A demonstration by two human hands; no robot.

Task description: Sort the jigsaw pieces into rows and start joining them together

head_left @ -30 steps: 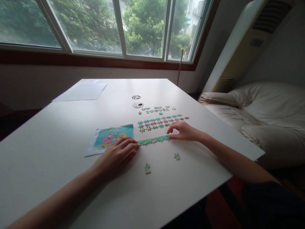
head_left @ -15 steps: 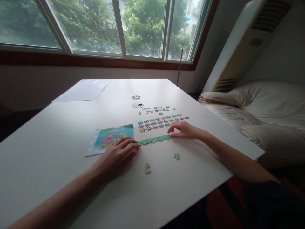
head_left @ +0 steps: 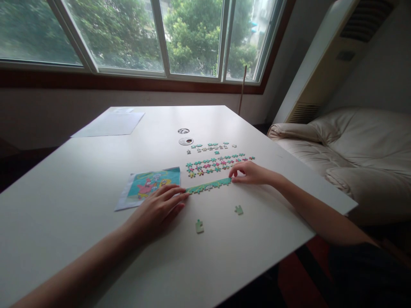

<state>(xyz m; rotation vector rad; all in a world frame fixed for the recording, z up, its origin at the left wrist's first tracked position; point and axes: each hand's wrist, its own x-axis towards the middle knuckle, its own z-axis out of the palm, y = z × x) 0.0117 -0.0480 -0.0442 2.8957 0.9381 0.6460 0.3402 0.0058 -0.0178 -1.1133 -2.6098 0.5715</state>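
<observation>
A strip of joined jigsaw puzzle pieces (head_left: 208, 186), green and teal, lies on the white table between my hands. The fingers of my left hand (head_left: 163, 203) are stretched out, their tips on the strip's left end. At the other end, my right hand (head_left: 248, 172) has its fingers curled and pinched at the strip's edge. Under and beside my left hand is a cartoon picture sheet (head_left: 154, 179), partly covered. Nearer to me lie two loose puzzle pieces, a pale green one (head_left: 199, 226) and another green one (head_left: 238, 210).
Beyond the strip, several loose puzzle pieces (head_left: 213, 161) lie in rows, with smaller rows (head_left: 212, 147) behind. Two round table inserts (head_left: 186, 141) sit farther back. White paper (head_left: 109, 124) lies at the far left. A cream sofa (head_left: 353, 149) stands right of the table.
The strip has shifted slightly right and away from me. My right hand has moved a little the same way, its fingers drawing closer together. My left fingertips have followed slightly.
</observation>
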